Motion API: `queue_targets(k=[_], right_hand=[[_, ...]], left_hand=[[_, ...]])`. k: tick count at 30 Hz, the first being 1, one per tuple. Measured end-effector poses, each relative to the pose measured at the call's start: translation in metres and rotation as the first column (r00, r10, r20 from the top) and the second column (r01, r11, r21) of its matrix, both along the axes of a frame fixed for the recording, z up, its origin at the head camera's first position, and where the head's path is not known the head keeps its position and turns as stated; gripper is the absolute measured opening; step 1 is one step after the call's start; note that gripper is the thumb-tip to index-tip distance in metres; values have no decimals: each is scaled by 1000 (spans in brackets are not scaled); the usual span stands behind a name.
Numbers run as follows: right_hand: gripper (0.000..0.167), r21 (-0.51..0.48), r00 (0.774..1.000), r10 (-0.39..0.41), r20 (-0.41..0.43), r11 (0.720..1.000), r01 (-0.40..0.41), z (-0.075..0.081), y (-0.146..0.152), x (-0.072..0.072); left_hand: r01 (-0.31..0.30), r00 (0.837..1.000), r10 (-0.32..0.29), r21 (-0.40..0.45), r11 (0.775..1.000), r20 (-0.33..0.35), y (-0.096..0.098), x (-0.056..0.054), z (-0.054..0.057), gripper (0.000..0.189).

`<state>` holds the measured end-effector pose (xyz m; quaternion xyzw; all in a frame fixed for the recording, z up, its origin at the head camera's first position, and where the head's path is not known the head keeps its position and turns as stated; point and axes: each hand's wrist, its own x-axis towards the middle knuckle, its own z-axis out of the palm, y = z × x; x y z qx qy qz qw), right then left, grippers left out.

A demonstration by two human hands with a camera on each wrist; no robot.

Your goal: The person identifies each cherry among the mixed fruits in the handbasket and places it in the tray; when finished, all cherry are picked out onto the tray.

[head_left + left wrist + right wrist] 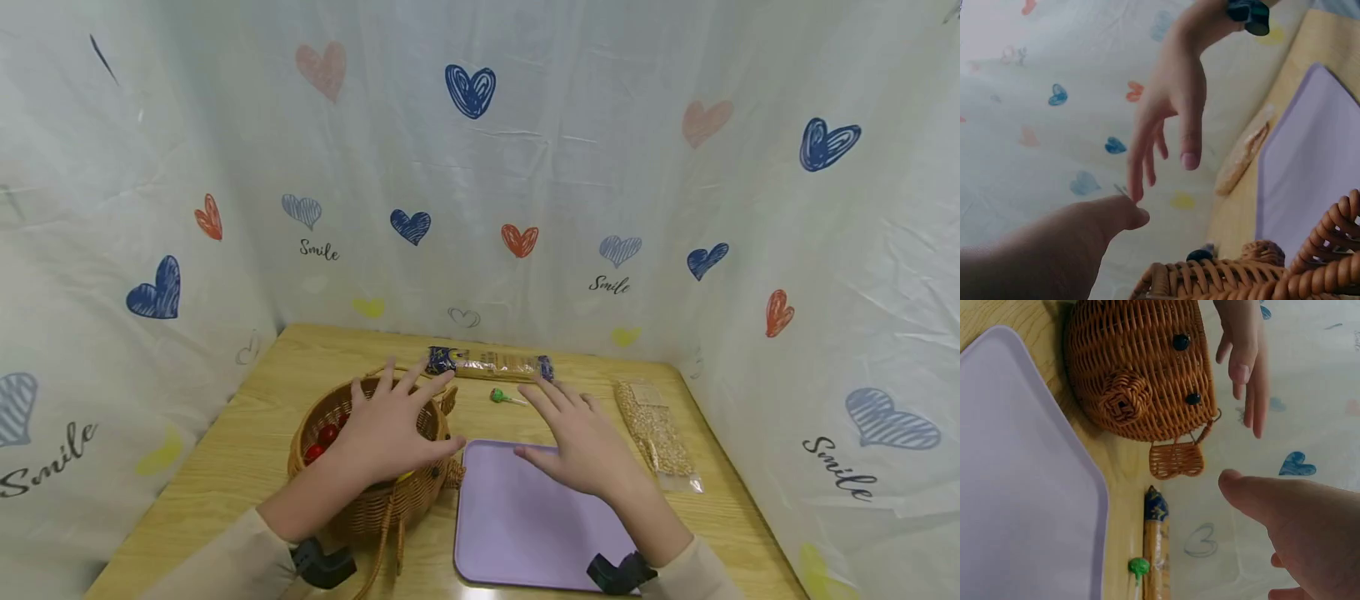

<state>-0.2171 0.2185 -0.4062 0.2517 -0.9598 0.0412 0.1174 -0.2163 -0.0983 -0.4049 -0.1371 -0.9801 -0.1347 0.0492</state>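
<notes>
My left hand (393, 429) hovers over the wicker basket (367, 508) with fingers spread, holding nothing. Several red round things (327, 434) lie inside the basket, partly hidden by the hand. In the right wrist view the basket (1138, 369) shows an animal face with dark eyes and a woven snout. My right hand (585, 437) is held above the far part of the purple tray (540, 525), its fingers extended and nothing in them. A green lollipop (498, 395) with a pale stick lies on the table just beyond that hand's fingertips.
A long pack of noodles (491, 364) with dark blue ends lies at the table's back. To the right is a clear bag of pale kernels (656, 429). A curtain (555, 183) printed with hearts surrounds the wooden table (240, 442).
</notes>
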Motion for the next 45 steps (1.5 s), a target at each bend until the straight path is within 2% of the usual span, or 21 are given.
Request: queue_targets(k=[3, 7, 10, 14, 16, 18, 20, 25, 28, 31, 37, 40, 45], right_hand=[[81, -84, 999, 42, 13, 996, -41, 2, -4, -2], [69, -196, 995, 91, 39, 977, -82, 4, -13, -3], [65, -236, 992, 115, 51, 966, -100, 5, -21, -2], [62, -252, 990, 132, 52, 961, -115, 6, -31, -2], [61, -264, 989, 139, 54, 957, -120, 7, -35, -2], [59, -279, 988, 145, 54, 952, -125, 7, -38, -2], [58, -297, 987, 155, 50, 945, -134, 7, -42, -2], [57, -363, 979, 201, 37, 915, -174, 11, -57, -3], [55, -392, 971, 238, 35, 897, -206, 15, -70, -5], [51, -395, 960, 279, 33, 886, -244, 18, -83, -7], [42, -378, 923, 376, 78, 868, -322, 18, -114, -15], [38, -359, 902, 419, 103, 861, -360, 12, -131, -21], [40, -293, 876, 457, 154, 868, -401, -1, -159, -29]], left_hand=[[-24, 999, 26, 51, 998, -38, -13, 4, -2, 104], [-82, 993, 91, 120, 989, -75, -37, 14, -6, 103], [-129, 986, 145, 180, 975, -80, -58, 24, -10, 104], [-164, 979, 190, 280, 946, -69, -84, 35, -23, 99], [-169, 979, 198, 350, 921, -49, -93, 39, -32, 96], [-169, 980, 198, 433, 885, -21, -102, 43, -40, 93], [-177, 981, 194, 522, 834, 24, -110, 47, -46, 91], [-214, 976, 182, 697, 685, 122, -123, 56, -56, 70], [-214, 974, 190, 747, 629, 119, -128, 59, -62, 54], [-202, 974, 203, 774, 600, 96, -131, 59, -69, 47], [-193, 976, 195, 793, 577, 96, -136, 56, -79, 47], [-170, 979, 188, 802, 572, 73, -136, 54, -83, 49], [-141, 981, 190, 829, 540, 43, -134, 51, -86, 51]])
